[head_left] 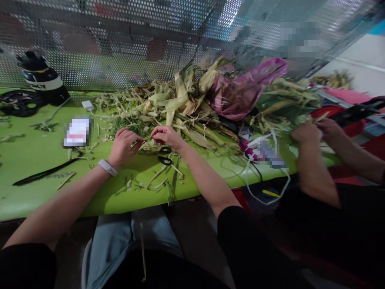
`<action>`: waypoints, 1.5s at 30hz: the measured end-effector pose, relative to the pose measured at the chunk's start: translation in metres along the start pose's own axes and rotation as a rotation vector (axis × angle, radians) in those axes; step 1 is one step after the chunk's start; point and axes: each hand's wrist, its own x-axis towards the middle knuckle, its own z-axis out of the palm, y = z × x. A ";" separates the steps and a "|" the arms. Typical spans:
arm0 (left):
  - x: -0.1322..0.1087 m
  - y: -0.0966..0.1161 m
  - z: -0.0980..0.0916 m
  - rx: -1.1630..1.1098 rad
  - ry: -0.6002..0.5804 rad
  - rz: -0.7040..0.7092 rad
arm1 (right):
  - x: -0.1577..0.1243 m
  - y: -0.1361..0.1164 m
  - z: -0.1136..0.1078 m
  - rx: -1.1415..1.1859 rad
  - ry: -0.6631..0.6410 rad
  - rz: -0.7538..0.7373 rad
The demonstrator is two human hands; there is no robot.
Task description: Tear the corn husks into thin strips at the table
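Note:
Fingers bent in a pinch, my left hand, with a pale band on the wrist, is over the green table. Close by on its right is my right hand, thumb and fingertips also drawn together. Pale green plant scraps lie between and just below the fingertips; what either hand pinches is too small to make out. Under my right hand are black scissors handles, their blades hidden. Behind my hands are feathery green sprigs and a heap of drying corn husks.
A pink plastic bag rests against the heap. Left are a phone, a black strap and a dark bottle. White cables hang over the edge at right, near a co-worker's hands. A perforated metal panel stands behind.

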 end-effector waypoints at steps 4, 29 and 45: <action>0.000 -0.002 0.002 -0.009 -0.021 -0.018 | 0.003 0.004 0.000 0.006 0.035 0.062; 0.000 -0.001 0.000 -0.016 -0.048 -0.058 | 0.003 0.004 -0.007 0.022 -0.132 0.071; -0.001 -0.005 0.003 -0.037 -0.041 -0.023 | 0.006 0.009 -0.005 0.351 -0.197 0.170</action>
